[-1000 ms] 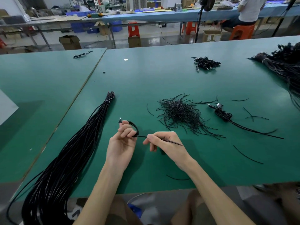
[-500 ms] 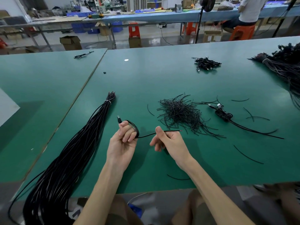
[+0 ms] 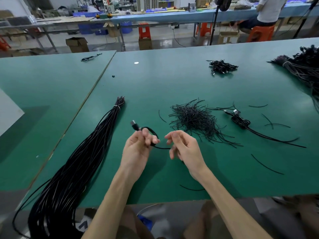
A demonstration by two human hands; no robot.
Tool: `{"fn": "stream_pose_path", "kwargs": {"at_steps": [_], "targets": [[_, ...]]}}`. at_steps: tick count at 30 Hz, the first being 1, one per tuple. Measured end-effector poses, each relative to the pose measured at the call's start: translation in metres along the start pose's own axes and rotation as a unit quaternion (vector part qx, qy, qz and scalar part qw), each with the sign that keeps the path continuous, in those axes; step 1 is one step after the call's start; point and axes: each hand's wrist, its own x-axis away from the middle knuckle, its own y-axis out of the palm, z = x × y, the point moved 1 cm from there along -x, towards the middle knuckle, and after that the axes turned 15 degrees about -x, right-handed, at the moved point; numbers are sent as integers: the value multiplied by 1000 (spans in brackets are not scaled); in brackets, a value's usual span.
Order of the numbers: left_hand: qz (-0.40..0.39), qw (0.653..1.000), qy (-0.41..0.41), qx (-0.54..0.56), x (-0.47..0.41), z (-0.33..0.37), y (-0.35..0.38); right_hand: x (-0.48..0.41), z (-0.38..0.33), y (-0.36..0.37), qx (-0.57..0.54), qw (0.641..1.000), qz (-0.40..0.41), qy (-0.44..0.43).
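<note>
Centre the dial between the hands, with twelve pointing away from the person. On the table [image 3: 172, 83], the left hand [image 3: 136, 149] at nine holds the coiled cable [image 3: 152, 132]. The tie wire [image 3: 162, 148] runs from it to the right hand [image 3: 185, 149] at three. The tied bundle [image 3: 77, 161] lies from eleven to seven, hanging over the near edge. The tie pile [image 3: 195, 118] sits at one, the looped cable [image 3: 240, 122] at two beyond it, and the far heap [image 3: 221, 66] at one, well behind. The second table [image 3: 43, 80] adjoins at ten.

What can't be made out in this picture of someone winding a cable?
Head view:
Cable coil: its turns, hidden by the left hand.
Thin tie: its end, hidden behind the right hand.
Long bundle: lower end cut off by the bottom edge.
Far bundle: cut off by the right edge.
</note>
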Motion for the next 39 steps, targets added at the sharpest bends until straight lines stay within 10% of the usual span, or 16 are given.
{"fn": "stream_pose_path", "kwargs": {"at_steps": [6,19,39], "targets": [[-131,989,-7,-66,7,-1,16,-2,8,1,24,999,-21,8],[7,950,69,-304,8,-8,13,-2,9,-4,27,999,35,-9],[47,954,27,-296,5,-14,8,3,10,11,234,968,-61,-65]]}}
